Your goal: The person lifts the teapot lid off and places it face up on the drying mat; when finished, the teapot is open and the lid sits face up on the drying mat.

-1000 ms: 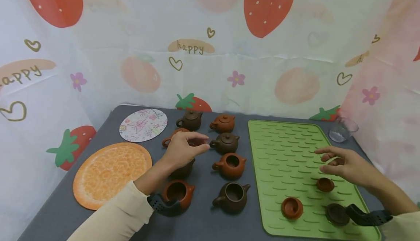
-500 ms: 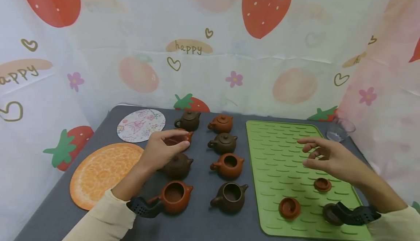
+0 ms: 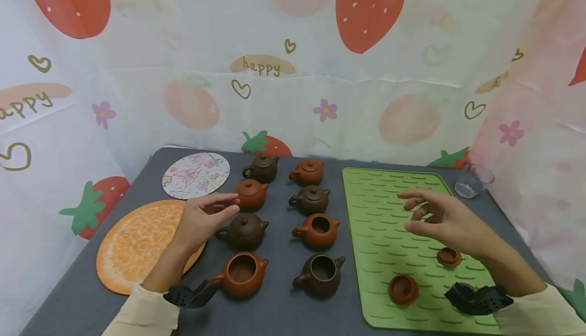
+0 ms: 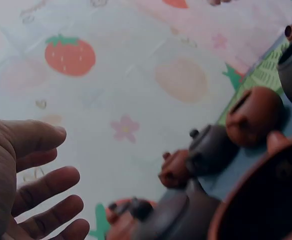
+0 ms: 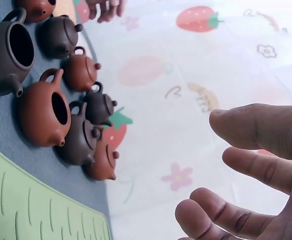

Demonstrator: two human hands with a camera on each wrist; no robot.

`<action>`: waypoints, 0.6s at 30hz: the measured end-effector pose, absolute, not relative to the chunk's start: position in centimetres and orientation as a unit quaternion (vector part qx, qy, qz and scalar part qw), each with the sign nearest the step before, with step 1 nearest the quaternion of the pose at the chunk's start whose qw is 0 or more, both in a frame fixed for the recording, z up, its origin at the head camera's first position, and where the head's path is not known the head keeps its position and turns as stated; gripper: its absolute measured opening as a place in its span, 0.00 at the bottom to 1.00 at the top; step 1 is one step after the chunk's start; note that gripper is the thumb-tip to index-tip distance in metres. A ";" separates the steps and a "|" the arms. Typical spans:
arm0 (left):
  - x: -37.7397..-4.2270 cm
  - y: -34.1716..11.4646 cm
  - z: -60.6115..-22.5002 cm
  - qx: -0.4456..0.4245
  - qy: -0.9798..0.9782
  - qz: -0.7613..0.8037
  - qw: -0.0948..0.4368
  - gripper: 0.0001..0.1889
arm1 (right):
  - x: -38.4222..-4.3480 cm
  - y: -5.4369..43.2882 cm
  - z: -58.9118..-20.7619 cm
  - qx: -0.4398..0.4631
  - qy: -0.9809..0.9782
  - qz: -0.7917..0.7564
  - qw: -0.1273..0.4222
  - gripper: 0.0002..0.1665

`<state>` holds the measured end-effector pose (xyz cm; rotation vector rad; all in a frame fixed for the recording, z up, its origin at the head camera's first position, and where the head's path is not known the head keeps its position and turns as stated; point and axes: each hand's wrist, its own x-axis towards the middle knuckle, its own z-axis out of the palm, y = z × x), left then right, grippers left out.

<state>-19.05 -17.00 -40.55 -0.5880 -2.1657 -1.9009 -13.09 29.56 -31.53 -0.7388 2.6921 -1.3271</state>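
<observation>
Small clay teapots stand in two columns on the dark table. My left hand [image 3: 201, 224] hovers empty, its fingers relaxed, left of a lidded dark teapot [image 3: 242, 232] and a lidded red teapot [image 3: 252, 194]. Nearer stand an open red teapot [image 3: 241, 282] and an open dark teapot [image 3: 319, 282]; another open red teapot [image 3: 316, 239] sits behind the latter. Loosely bent and holding nothing, my right hand [image 3: 446, 221] hangs over the green mat [image 3: 380, 199]. Below it lie two reddish lids, one nearer [image 3: 403, 290] and a smaller lid [image 3: 449, 257]. A dark lid is mostly hidden behind the right wrist strap.
At the left lie a round orange mat [image 3: 137, 244] and a white patterned round mat [image 3: 197, 174]. A clear glass cup [image 3: 471, 181] stands at the back right corner. Further lidded teapots [image 3: 306, 172] fill the back rows. Printed cloth [image 3: 206, 46] walls the table's far side.
My left hand has moved left, away from between the teapot columns, uncovering the lidded teapots. The right hand has drifted left over the green mat. Both stay empty.
</observation>
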 end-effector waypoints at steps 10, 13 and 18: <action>-19.0 -19.2 -43.9 -0.153 -0.748 -0.640 0.090 0.16 | -13.3 28.6 -31.2 -0.257 0.860 -0.439 0.027 0.30; -19.1 -19.6 -44.8 -0.151 -0.749 -0.639 0.089 0.16 | -13.3 28.3 -31.1 -0.260 0.861 -0.437 0.026 0.29; -19.1 -19.9 -45.9 -0.134 -0.731 -0.666 0.055 0.18 | -13.4 27.6 -31.0 -0.272 0.855 -0.440 0.022 0.29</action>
